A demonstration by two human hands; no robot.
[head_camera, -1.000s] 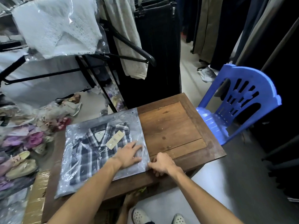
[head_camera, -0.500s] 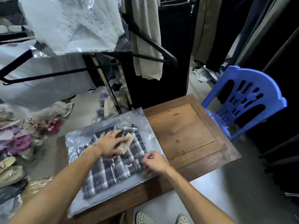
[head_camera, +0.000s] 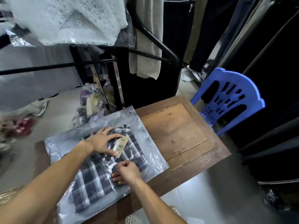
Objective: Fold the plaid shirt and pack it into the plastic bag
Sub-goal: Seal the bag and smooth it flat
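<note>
The folded dark plaid shirt (head_camera: 92, 180) lies inside a clear plastic bag (head_camera: 145, 131) on the left half of the wooden table (head_camera: 174, 131). A beige paper tag (head_camera: 121, 145) shows near the shirt's upper part. My left hand (head_camera: 102, 141) lies flat with fingers spread on the bag, over the top of the shirt, its fingertips beside the tag. My right hand (head_camera: 127, 172) rests on the bag at the shirt's right edge, fingers curled and pinching the plastic film.
A blue plastic chair (head_camera: 226, 97) stands at the table's far right corner. A black clothes rack (head_camera: 153, 38) with hanging garments and a bagged white lace top (head_camera: 64, 18) looms behind the table. Bagged goods and shoes (head_camera: 22, 126) litter the floor on the left.
My left hand slid from the bag's near right corner up onto the top of the shirt. My right hand moved off the table edge onto the bag and curled on the plastic.
</note>
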